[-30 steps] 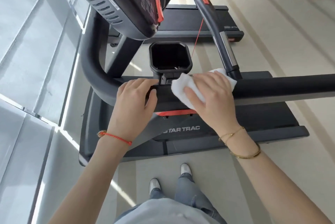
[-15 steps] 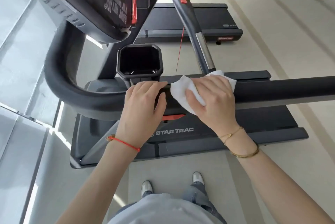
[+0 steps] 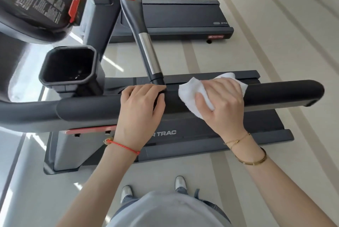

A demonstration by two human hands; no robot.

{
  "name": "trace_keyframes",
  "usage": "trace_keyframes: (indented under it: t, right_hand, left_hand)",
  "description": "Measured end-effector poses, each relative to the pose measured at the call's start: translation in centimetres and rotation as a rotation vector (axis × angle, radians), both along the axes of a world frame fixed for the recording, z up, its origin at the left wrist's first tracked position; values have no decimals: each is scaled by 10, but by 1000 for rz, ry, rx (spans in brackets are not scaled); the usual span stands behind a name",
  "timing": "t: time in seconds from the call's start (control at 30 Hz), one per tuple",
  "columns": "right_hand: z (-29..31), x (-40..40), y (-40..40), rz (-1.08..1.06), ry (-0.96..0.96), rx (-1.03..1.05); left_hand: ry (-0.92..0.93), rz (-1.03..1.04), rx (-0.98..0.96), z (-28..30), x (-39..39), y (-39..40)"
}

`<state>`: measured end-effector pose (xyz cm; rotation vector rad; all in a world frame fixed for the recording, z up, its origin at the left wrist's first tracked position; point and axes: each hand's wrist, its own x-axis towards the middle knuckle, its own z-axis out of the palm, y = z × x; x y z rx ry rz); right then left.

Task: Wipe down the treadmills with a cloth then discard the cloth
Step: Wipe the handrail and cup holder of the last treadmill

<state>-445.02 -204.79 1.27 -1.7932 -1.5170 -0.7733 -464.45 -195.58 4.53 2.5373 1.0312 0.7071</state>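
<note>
White crumpled terry cloth (image 3: 190, 96) is lying draped over the top of the near dark grey treadmill's padded black side handrail (image 3: 282, 93), bunched, its edges sticking out left and behind where it is being pressed down. Handrail is running level left to right, its rounded end pointing right. Near dark grey treadmill (image 3: 238, 127) is sitting on the floor below, "TRAC" lettering showing on its side rail. Second dark grey treadmill (image 3: 179, 15) of the same make is standing parallel behind it, well apart.
</note>
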Motion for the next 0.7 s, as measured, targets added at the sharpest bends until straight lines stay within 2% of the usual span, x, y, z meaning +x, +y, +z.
trace_keyframes:
  t: [0.17,0.3,0.53,0.7]
  right_hand:
    - [4,43,-29,-22,20,-44]
    - [8,39,-28,-33,54,-94]
    - [10,58,-45,67,34,-159]
    - [17,97,-62,-29,88,-143]
  left_hand:
    - [0,36,-3,-2,33,-22]
    - [-6,62,10,-3,51,-37]
    - [0,89,26,-4,74,-52]
    - [12,107,31,-4,87,-59]
